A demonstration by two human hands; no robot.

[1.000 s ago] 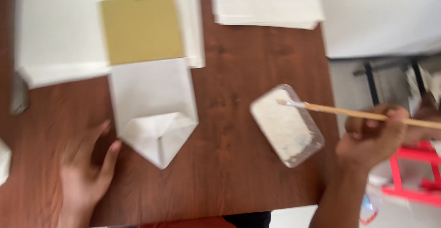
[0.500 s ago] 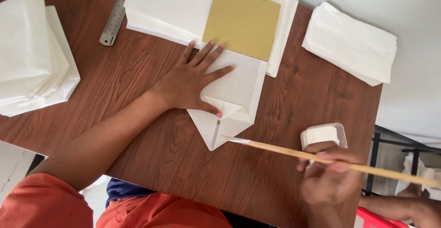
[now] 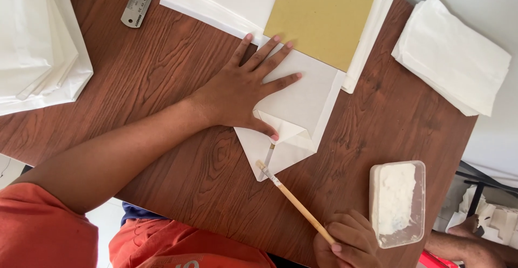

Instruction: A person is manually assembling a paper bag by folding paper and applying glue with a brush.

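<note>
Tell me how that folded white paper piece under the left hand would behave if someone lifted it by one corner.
The folded white paper piece looks thin, so it would probably flop and bend rather than stay stiff. It is likely very light. The left hand presses it flat on the wooden table, which hints it could slide easily. Its pointed flap might spring open if the paste is wet.
</note>
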